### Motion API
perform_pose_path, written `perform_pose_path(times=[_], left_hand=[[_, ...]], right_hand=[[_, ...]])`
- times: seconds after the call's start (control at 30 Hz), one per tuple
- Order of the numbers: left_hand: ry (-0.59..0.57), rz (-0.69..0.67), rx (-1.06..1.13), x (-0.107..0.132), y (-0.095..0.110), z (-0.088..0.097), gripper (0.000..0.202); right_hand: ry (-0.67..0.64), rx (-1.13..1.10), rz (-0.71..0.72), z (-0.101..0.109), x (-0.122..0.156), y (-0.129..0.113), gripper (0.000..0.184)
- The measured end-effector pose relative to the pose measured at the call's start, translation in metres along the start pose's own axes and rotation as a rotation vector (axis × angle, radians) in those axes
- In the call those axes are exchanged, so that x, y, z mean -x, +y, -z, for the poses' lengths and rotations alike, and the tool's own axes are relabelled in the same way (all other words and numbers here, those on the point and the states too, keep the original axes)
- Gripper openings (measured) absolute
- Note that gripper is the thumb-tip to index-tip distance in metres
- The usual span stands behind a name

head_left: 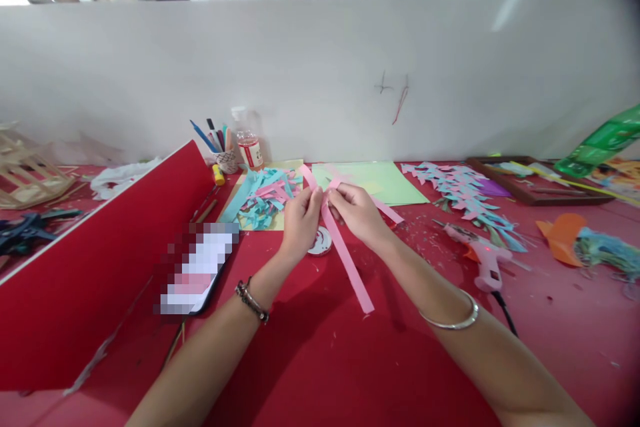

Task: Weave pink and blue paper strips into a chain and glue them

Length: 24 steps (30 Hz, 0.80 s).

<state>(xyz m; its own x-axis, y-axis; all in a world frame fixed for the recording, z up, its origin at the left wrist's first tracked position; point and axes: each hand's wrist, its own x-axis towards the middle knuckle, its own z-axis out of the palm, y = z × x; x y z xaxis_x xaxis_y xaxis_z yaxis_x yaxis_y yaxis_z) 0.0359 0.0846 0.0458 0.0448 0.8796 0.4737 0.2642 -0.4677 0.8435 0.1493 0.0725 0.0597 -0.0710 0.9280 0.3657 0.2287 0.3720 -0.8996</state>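
Pinching the pink paper strips (349, 263) where they cross, our left hand (300, 223) and right hand (357, 210) close on them above the middle of the red table (320, 360), seemingly to fix the overlap's angle.

Soft even daylight (edges warped, blurred)

The fingers of the left hand (300, 220) and right hand (357, 210) cover the pink paper strips (344, 253) where they meet. The phone (197, 270) screen is pixelated. The green plastic bottle (603, 141) runs off the right edge.
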Motion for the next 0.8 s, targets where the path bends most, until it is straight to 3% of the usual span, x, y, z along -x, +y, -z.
perform_pose_path(times=[0.1,0.17,0.27,0.43,0.53,0.67,0.8], left_hand=[[0.015,0.065,0.051,-0.001,-0.0018,0.0008,0.035],[-0.059,0.083,0.061,-0.0008,-0.0029,0.0002,0.036],[-0.17,-0.001,0.011,0.0006,-0.0037,-0.0023,0.033],[-0.148,-0.095,-0.083,0.0019,-0.0033,-0.0022,0.023],[-0.127,-0.108,-0.126,0.0017,-0.0026,0.001,0.023],[-0.09,-0.117,-0.153,0.0023,-0.0024,0.0032,0.025],[-0.09,-0.107,-0.144,0.0034,-0.0018,0.0023,0.026]], right_hand=[[0.05,-0.045,-0.01,0.0003,-0.0005,0.0002,0.03],[0.063,-0.088,-0.02,0.0004,-0.0011,0.0002,0.03],[0.063,-0.187,-0.053,0.0004,-0.0022,0.0007,0.03],[0.026,-0.341,-0.161,0.001,-0.0041,0.0018,0.028],[-0.017,-0.25,-0.181,0.0004,-0.0031,0.0007,0.033],[-0.002,0.022,-0.088,-0.0013,0.0012,-0.0024,0.032],[-0.063,0.032,-0.082,-0.001,0.004,-0.0038,0.031]])
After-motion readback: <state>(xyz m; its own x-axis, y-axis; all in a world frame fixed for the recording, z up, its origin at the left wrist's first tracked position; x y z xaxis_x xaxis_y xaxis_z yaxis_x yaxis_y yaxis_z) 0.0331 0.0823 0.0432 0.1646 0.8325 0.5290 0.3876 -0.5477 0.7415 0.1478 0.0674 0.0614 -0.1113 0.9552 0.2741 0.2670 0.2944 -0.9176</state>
